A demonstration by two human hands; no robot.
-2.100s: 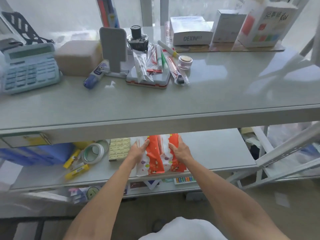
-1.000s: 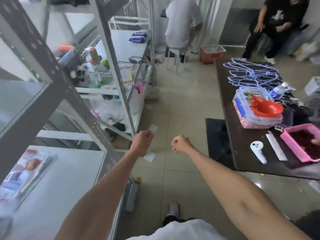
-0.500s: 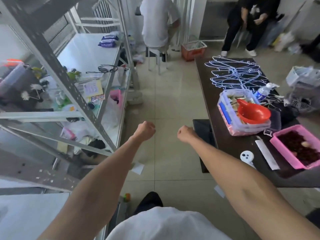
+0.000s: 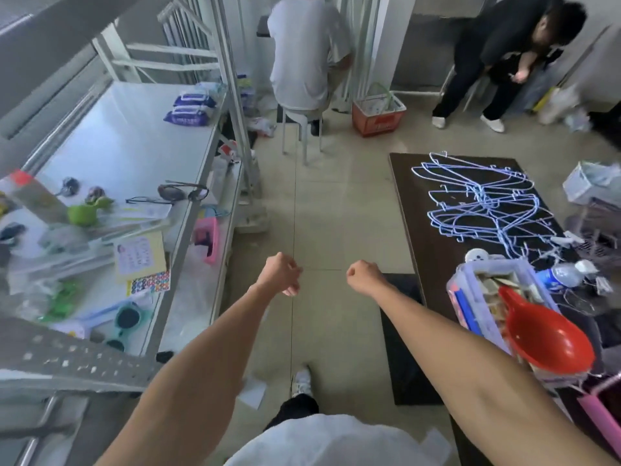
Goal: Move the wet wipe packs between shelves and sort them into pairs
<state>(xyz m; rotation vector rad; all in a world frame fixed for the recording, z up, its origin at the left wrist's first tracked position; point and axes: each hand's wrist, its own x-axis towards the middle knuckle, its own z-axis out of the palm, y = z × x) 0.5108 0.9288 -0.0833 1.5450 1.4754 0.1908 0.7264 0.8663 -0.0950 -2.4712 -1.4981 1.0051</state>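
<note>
Your left hand [image 4: 280, 275] and right hand [image 4: 362, 275] were both curled into loose fists with nothing in them, held out over the tiled floor [image 4: 336, 203] with a clear gap between them. The wet wipe packs [image 4: 191, 109], purple and white, lay as a pair, one just behind the other, at the far end of the white shelf [image 4: 127, 146] on your left, well apart from both hands; their printing was too blurred to read. Nearer along that shelf sat sunglasses [image 4: 183, 191] at the front edge and a yellow card [image 4: 141, 255] whose writing was illegible. On your right a dark tabletop [image 4: 433, 230] carried blue wire hangers [image 4: 484, 203] and a red scoop [image 4: 547, 334]. Between shelf edge and tabletop edge the floor lay open up to a person seated on a white stool [image 4: 302, 119].
</note>
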